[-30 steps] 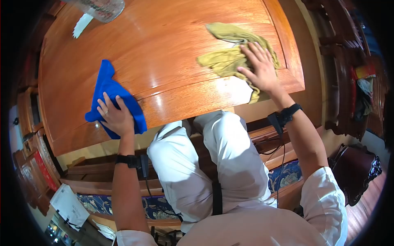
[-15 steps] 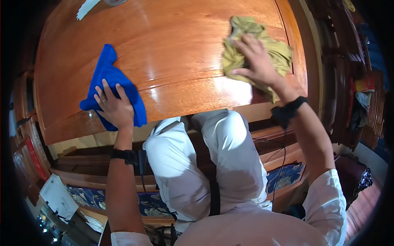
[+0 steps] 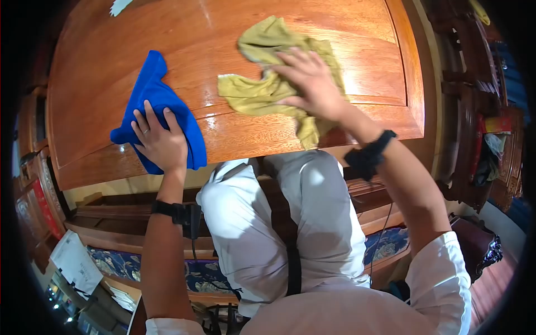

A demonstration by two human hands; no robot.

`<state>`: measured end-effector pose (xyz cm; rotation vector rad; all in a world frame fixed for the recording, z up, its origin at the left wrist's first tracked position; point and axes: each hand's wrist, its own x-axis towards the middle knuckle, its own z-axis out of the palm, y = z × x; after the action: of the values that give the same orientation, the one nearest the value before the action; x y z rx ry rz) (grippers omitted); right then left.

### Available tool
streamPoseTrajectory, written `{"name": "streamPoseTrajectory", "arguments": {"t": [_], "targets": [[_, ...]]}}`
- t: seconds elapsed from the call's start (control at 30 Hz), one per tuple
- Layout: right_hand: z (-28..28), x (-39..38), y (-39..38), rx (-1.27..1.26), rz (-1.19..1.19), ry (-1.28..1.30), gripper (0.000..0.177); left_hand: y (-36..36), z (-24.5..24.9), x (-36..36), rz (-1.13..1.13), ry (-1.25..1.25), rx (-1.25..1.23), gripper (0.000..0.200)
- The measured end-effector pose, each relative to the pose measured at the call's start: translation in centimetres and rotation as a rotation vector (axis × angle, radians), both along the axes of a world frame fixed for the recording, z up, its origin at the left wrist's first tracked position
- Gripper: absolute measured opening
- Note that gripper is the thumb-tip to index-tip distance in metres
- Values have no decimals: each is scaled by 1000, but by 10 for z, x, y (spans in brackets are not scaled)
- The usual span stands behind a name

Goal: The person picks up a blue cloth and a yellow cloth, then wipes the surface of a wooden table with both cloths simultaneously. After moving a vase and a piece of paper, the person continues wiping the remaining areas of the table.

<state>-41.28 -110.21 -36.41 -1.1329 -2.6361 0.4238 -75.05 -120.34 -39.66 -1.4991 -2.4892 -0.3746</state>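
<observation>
A polished wooden table (image 3: 84, 100) spreads out in front of me. Near its left front edge lies a folded blue cloth (image 3: 146, 75), partly under my left hand (image 3: 162, 137). That hand rests flat with its fingers spread, a ring on one of them. My right hand (image 3: 315, 86) presses on a crumpled olive-yellow cloth (image 3: 245, 92) right of the middle. Its fingers are stretched out over the fabric and slightly blurred. Both cloths lie directly on the wood, apart from each other.
A white object with a jagged edge (image 3: 119, 6) sits at the far left of the table. Below the front edge are my knees (image 3: 229, 206) and a bench with blue floral cushions (image 3: 385, 245). Carved wooden furniture (image 3: 474, 95) stands at the right.
My right hand has moved left across the table, dragging the olive-yellow cloth, which now spreads wider. My left hand and the blue cloth have hardly shifted.
</observation>
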Motion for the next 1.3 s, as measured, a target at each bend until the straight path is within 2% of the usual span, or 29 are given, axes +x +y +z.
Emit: {"name": "streamPoseTrajectory", "arguments": {"t": [0.13, 0.27, 0.33, 0.4, 0.63, 0.77, 0.9, 0.93, 1.1, 1.17, 1.23, 1.3], "targets": [[14, 105, -1, -60, -158, -82, 86, 0, -3, -2, -6, 22, -7, 57], [19, 122, 3, -85, -170, -140, 92, 0, -1, 1, 13, 27, -34, 58], [15, 101, 4, 18, -182, -186, 94, 0, -1, 0, 1, 30, -24, 58], [11, 65, 2, -4, -133, -128, 94, 1, -1, 1, 1, 24, -23, 58], [-1, -116, -10, -20, -81, -17, 82, 1, 3, 3, 18, -6, -46, 58], [-4, -137, -12, -31, -29, 39, 76, 0, 2, 3, 11, -31, -29, 59], [-4, -96, -10, -12, -2, 37, 76, -1, 3, 0, -13, -47, 6, 58], [-1, -79, -13, 13, -46, -34, 78, -2, 3, -1, -31, -63, 16, 57], [0, 50, -14, 54, -177, -56, 78, -4, 7, -4, -97, -120, 23, 59], [1, 105, -21, 54, -294, -81, 75, -3, 12, -9, -342, -148, -33, 60], [3, 145, -30, -4, -421, -47, 69, 5, 20, -31, -421, -128, -91, 65], [5, 166, -35, -52, -509, 31, 71, 23, 40, -57, -582, -225, -300, 71]]}}
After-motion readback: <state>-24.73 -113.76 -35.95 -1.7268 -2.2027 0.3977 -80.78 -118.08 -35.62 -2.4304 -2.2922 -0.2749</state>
